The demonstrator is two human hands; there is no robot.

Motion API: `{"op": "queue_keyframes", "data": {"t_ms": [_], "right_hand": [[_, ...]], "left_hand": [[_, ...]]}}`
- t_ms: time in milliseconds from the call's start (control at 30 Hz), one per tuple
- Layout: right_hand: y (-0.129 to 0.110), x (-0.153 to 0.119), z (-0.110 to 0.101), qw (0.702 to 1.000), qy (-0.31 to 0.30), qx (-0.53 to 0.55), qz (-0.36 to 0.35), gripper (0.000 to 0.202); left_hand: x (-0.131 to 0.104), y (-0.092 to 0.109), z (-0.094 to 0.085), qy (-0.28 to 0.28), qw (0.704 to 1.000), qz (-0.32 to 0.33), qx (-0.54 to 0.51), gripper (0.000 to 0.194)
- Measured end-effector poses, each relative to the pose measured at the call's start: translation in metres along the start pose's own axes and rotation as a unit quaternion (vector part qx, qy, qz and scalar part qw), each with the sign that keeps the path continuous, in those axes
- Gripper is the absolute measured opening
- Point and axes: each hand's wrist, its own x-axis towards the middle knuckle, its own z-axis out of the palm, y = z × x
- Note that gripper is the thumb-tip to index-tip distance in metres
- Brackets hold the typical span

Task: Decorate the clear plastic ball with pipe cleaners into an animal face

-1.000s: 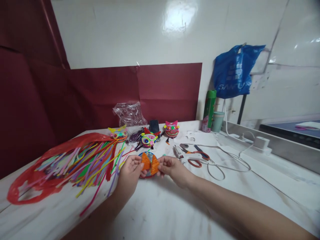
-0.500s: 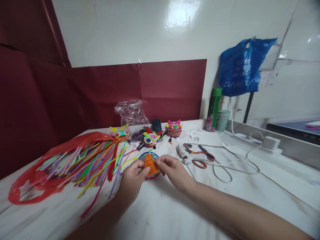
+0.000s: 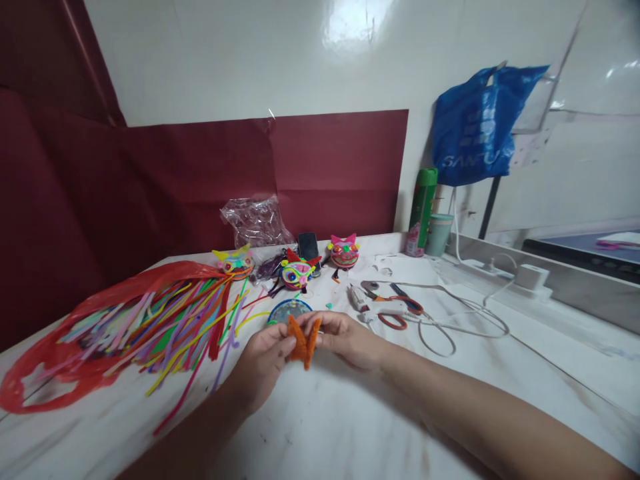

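Just above the table, my left hand (image 3: 269, 360) and my right hand (image 3: 347, 339) face each other, both closed. Pinched between them are orange fuzzy pipe-cleaner pieces (image 3: 299, 343), two pointed shapes that spread at the top and come together below like a V. The left thumb and fingers grip the left piece, the right ones the other. Right behind the fingers lies a round blue-rimmed disc (image 3: 289, 305), partly covered by the hands. Colourful lion-head figures stand farther back: a red-eared one (image 3: 297, 273), a pink one (image 3: 344, 253) and a yellow-eared one (image 3: 234, 262).
Loose pipe cleaners (image 3: 185, 330) spill from a red plastic bag (image 3: 30, 367) on the left. To the right lie a glue gun (image 3: 385, 308), orange-handled scissors (image 3: 393, 321) and a looped cable (image 3: 493, 323). A green can (image 3: 423, 212) and a cup (image 3: 439, 235) stand behind.
The orange pieces, seen as one flat triangle before, now show as two points spread apart. Both hands have come slightly nearer, uncovering more of the disc's far side. The view has shifted a little.
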Motion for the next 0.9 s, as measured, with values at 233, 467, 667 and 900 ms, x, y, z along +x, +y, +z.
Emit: {"op": "queue_keyframes", "data": {"t_ms": [233, 467, 667, 900], "right_hand": [[-0.004, 0.005, -0.019, 0.987, 0.149, -0.054, 0.041, 0.033], [0.002, 0.005, -0.018, 0.982, 0.153, -0.090, 0.072, 0.040], [0.003, 0.006, -0.018, 0.980, 0.165, -0.096, 0.051, 0.038], [0.002, 0.005, -0.018, 0.970, 0.204, -0.130, 0.025, 0.030]], "left_hand": [[0.008, 0.003, -0.016, 0.172, 0.964, 0.089, 0.181, 0.016], [0.012, 0.005, -0.018, 0.185, 0.959, 0.075, 0.200, 0.018], [0.013, 0.005, -0.017, 0.184, 0.961, 0.071, 0.194, 0.013], [0.011, 0.008, -0.012, 0.189, 0.963, 0.062, 0.181, 0.011]]}}
